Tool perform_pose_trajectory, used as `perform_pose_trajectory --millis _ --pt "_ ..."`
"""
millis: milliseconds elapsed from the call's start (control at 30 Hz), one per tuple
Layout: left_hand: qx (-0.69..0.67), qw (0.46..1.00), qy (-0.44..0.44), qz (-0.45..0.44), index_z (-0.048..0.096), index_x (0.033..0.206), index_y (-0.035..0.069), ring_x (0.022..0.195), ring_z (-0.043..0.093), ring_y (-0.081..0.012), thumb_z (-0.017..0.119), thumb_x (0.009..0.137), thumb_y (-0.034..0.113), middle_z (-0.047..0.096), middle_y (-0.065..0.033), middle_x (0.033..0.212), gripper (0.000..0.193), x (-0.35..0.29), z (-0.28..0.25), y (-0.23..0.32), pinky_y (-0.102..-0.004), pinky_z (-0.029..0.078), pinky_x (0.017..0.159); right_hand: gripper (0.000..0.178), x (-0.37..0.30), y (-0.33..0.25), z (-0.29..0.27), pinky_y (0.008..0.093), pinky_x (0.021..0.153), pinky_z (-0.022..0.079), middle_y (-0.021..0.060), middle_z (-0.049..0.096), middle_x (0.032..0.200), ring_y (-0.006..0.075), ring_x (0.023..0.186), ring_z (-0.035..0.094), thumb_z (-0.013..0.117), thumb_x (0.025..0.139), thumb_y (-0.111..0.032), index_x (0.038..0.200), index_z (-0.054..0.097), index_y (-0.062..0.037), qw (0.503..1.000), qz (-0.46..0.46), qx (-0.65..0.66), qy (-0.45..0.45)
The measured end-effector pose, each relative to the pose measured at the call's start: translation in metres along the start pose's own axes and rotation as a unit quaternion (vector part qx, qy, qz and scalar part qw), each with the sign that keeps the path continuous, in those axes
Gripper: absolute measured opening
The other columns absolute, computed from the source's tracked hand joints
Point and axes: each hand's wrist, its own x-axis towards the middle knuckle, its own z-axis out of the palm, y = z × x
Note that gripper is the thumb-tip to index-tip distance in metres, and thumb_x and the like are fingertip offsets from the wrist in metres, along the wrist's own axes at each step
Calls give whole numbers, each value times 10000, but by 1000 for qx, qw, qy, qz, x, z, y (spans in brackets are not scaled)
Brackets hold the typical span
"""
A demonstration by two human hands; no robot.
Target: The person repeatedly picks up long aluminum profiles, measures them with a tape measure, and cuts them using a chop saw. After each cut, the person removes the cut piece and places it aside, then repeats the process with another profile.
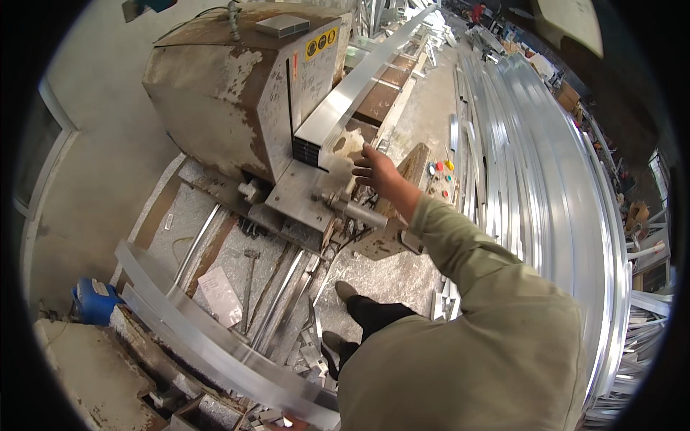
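My right hand (378, 174) reaches out with its fingers apart and nothing in them. It is beside the near end of a stack of rectangular aluminium profiles (325, 123), which lies on the saw's bed against the cutting machine (230, 93). Just below that hand is a metal clamp cylinder (356, 210). At the bottom edge only a bit of my left hand (293, 422) shows, against the underside of a long aluminium profile (215, 352). It seems to grip this profile, which is smeared by motion and slants across the lower left; most of its fingers are hidden.
Long aluminium profiles (532, 158) lie in a large stack on the right. A control panel (440, 176) with coloured buttons stands beyond my right forearm. Metal chips and offcuts cover the floor near my feet. A blue container (97, 302) and a hammer (249, 287) are at left.
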Motion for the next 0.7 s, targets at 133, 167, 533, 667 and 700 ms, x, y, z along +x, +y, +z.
perform_pose_trajectory --millis 133,167,533,667,700 --pt "57 997 -43 23 413 1677 -9 1493 523 -414 793 1047 465 527 -295 1620 875 -27 16 92 -520 485 1188 971 118 -2 8 559 1091 520 236 446 1666 421 1392 562 649 1025 -724 1715 341 -115 995 -36 54 79" --pt "54 997 -50 3 402 1684 -8 1490 523 -411 788 1052 464 519 -296 1624 878 -33 22 111 -517 489 1182 1002 145 -1 15 569 1108 505 239 417 1705 444 1431 546 668 1002 -747 1735 328 -154 993 -42 72 86" --pt "84 982 -166 -10 322 1733 15 1378 577 -400 805 1000 477 516 -272 1586 992 -105 63 135 -493 552 1081 1049 215 -53 77 831 1181 95 151 465 1732 454 1567 396 610 942 -837 1725 411 -167 972 53 221 65" --pt "-27 977 -206 -36 343 1724 11 1359 600 -394 810 999 342 534 -258 1575 923 -97 66 132 -493 557 1082 1034 194 -74 62 904 1184 26 137 408 1788 480 1608 336 684 903 -798 1710 456 -194 981 121 150 18" --pt "-45 971 -221 -75 345 1723 11 1369 593 -393 807 1001 339 527 -258 1581 919 -92 67 134 -490 555 1084 993 192 -79 60 875 1217 77 137 430 1774 470 1595 364 707 906 -761 1683 497 -180 979 127 156 34"
